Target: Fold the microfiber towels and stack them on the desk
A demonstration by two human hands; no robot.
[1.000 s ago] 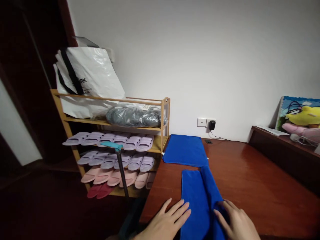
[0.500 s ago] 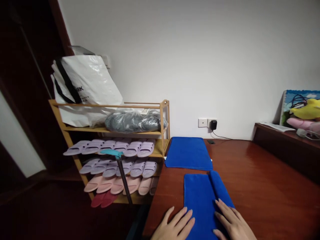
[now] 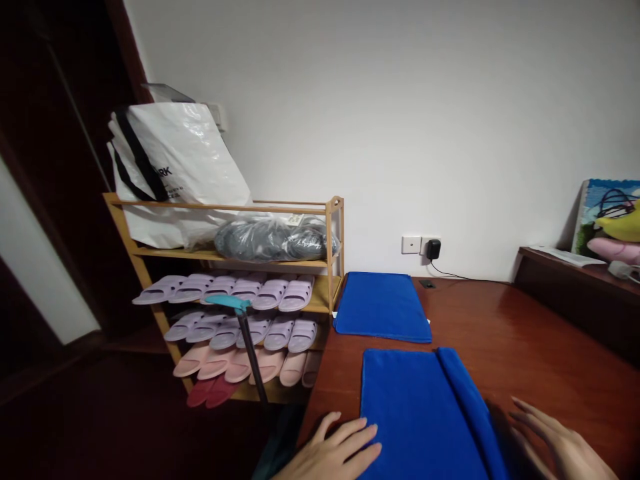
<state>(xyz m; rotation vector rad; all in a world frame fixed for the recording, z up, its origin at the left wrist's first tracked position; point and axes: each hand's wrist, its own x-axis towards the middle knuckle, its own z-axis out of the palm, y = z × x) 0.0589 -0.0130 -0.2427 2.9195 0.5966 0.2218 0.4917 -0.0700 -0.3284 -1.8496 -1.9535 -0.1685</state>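
A blue cloth (image 3: 410,407) lies on the desk in front of me, with a folded strip (image 3: 467,400) running along its right side. My left hand (image 3: 333,453) rests flat at the cloth's left edge, fingers spread, fingertips on the fabric. Just right of the folded strip, my right hand (image 3: 560,440) is over the bare wood, fingers stretched out and holding nothing. Beyond this cloth, a second blue cloth (image 3: 383,307) lies flat near the wall. The near end of the front cloth runs out of view.
Left of the brown desk (image 3: 480,320) stands a wooden shoe rack (image 3: 336,267) with rows of slippers (image 3: 270,293), a white bag (image 3: 195,153) and a plastic-wrapped bundle (image 3: 275,239). A blue-topped pole (image 3: 250,347) leans before it. A black adapter (image 3: 433,249) is plugged in.
My right hand has left the cloth and moved right. The folded strip now lies farther right, leaving a wider flat part. My left hand stays at the left edge.
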